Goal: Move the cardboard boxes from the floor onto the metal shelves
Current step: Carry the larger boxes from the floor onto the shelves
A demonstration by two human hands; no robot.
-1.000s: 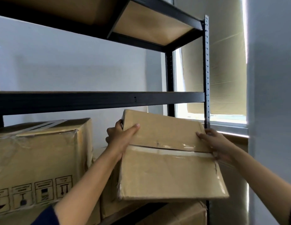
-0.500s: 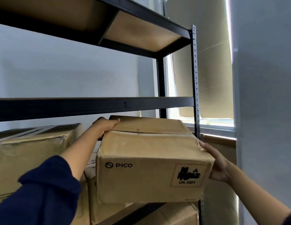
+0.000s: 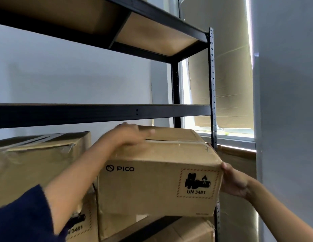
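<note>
a taped box (image 3: 38, 165) sits at left on the shelf. the left hand (image 3: 127, 137), blurred, lies flat with spread fingers on the pico box (image 3: 157, 186), which overhangs the shelf edge (image 3: 148, 226); push it straight in. the right hand (image 3: 234, 180) cups its right corner; keep it steadying.

Left hand (image 3: 133, 135) smeared by blur atop the box (image 3: 157, 182), right hand's (image 3: 234, 182) fingers hidden behind its side, lower box (image 3: 183, 232) cut off below.
</note>
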